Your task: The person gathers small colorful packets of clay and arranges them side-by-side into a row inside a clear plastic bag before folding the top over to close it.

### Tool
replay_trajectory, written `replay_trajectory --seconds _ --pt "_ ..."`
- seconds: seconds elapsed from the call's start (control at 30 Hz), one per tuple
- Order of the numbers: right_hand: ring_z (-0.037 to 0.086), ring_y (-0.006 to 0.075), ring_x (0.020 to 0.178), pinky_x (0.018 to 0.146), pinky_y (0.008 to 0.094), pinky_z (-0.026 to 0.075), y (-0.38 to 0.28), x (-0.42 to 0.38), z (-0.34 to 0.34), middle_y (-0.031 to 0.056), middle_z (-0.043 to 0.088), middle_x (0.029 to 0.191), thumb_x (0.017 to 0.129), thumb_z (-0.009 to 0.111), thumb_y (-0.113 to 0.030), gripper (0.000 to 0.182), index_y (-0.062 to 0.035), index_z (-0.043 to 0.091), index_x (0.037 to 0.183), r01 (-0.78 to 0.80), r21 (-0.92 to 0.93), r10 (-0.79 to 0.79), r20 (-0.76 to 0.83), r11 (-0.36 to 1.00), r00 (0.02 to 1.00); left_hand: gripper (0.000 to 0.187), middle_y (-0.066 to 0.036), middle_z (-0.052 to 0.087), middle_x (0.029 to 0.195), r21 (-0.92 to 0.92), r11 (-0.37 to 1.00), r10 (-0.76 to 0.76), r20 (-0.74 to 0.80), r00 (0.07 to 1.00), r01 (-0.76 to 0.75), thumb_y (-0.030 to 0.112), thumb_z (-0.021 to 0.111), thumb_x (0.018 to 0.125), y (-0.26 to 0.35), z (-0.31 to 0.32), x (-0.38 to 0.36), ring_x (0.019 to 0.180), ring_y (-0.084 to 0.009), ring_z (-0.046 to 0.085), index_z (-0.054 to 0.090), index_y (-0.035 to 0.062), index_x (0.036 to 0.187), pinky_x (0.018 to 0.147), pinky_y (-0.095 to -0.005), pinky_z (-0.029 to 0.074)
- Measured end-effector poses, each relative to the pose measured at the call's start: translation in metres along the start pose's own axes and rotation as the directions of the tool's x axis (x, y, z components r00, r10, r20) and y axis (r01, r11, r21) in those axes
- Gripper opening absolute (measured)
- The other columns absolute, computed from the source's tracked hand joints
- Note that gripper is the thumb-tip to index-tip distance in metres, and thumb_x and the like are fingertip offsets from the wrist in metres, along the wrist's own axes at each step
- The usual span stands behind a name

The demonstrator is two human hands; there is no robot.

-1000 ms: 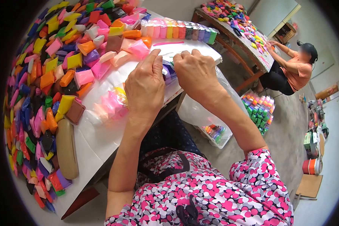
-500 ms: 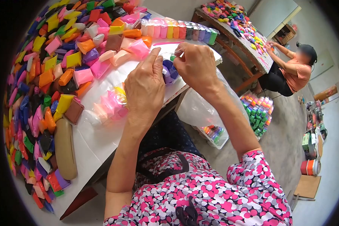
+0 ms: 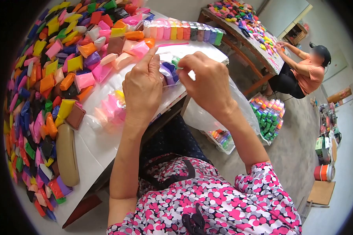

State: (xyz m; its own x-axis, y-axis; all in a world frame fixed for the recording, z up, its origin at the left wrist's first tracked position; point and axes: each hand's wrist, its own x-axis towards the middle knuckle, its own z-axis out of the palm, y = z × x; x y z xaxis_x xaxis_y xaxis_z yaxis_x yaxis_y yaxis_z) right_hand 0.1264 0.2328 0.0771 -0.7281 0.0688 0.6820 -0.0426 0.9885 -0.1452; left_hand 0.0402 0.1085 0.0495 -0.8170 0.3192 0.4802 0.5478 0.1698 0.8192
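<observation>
My left hand (image 3: pixel 143 92) is closed around the middle of a row of small coloured packets in a clear plastic sleeve, its index finger stretched along the top. Pink packets (image 3: pixel 111 109) stick out on its left, and purple packets (image 3: pixel 169 73) show on its right. At the sleeve's right end, my right hand (image 3: pixel 206 78) pinches a small green packet (image 3: pixel 175 61) between thumb and fingertips. A thin pink strip (image 3: pixel 172 44) lies on the white table (image 3: pixel 106 143) beyond my hands.
A large heap of coloured packets (image 3: pixel 47 102) covers the table's left side. A filled sleeve (image 3: pixel 182 30) lies at the back, a tan case (image 3: pixel 68 154) at the left. White baskets (image 3: pixel 225 147) stand on the floor. Another person (image 3: pixel 308 70) works at a second table (image 3: pixel 239 41).
My right hand has tilted and its fingers have loosened from a tight fist into a pinch, showing more of the green packet. My left hand and the sleeve have shifted slightly left.
</observation>
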Motion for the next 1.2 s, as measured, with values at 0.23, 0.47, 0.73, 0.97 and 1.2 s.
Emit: replay_trajectory --seconds 0.23,0.47,0.73,0.97,1.2 --pt "0.066 0.0319 0.071 0.065 0.0435 0.052 -0.004 0.011 0.018 0.0129 0.066 0.080 0.078 0.067 -0.012 0.012 -0.0069 0.070 0.088 0.101 -0.080 -0.085 0.176 0.992 0.981 0.035 -0.016 0.063 0.068 -0.021 1.000 -0.014 0.006 1.000 0.014 0.028 0.049 0.102 -0.003 -0.001 0.003 0.060 -0.0253 0.062 0.064 0.0051 0.124 0.060 -0.0409 0.046" --pt "0.069 0.0359 0.072 0.064 0.0434 0.055 -0.012 0.008 0.031 0.0212 0.067 0.079 0.080 0.064 -0.012 0.014 0.0010 0.066 0.076 -0.072 -0.003 0.072 0.122 0.997 0.990 0.036 -0.017 0.062 0.068 -0.011 1.000 -0.010 0.012 1.000 0.010 0.028 0.049 0.102 0.000 -0.002 0.003 0.060 -0.0242 0.059 0.063 0.0055 0.126 0.060 -0.0401 0.045" --pt "0.067 0.0367 0.074 0.067 0.0429 0.054 -0.021 -0.018 0.044 0.0220 0.065 0.079 0.082 0.061 -0.011 0.014 0.0022 0.063 0.080 -0.277 0.163 0.279 0.011 0.947 0.960 0.039 -0.020 0.063 0.069 0.050 0.999 -0.016 0.022 1.000 0.014 0.031 0.049 0.102 0.003 -0.002 -0.002 0.064 -0.0307 0.064 0.062 0.0039 0.126 0.062 -0.0437 0.046" --pt "0.066 0.0345 0.075 0.069 0.0441 0.052 -0.005 -0.027 0.009 0.0176 0.067 0.082 0.081 0.065 -0.013 0.016 -0.0011 0.067 0.092 -0.204 0.330 0.273 -0.176 0.922 0.946 0.042 -0.020 0.064 0.071 0.057 0.998 0.021 0.035 0.999 -0.023 0.033 0.047 0.102 0.003 -0.004 0.000 0.066 -0.0319 0.065 0.063 -0.0006 0.122 0.063 -0.0426 0.047" --pt "0.065 0.0328 0.076 0.070 0.0419 0.052 0.008 -0.020 0.021 0.0158 0.062 0.090 0.076 0.072 -0.021 0.027 -0.0016 0.067 0.094 -0.336 0.183 0.346 -0.025 0.924 0.938 0.038 -0.020 0.066 0.075 -0.037 0.999 -0.009 0.105 0.994 0.013 0.029 0.051 0.101 0.005 -0.005 -0.003 0.069 -0.0283 0.066 0.066 -0.0009 0.117 0.065 -0.0413 0.048"
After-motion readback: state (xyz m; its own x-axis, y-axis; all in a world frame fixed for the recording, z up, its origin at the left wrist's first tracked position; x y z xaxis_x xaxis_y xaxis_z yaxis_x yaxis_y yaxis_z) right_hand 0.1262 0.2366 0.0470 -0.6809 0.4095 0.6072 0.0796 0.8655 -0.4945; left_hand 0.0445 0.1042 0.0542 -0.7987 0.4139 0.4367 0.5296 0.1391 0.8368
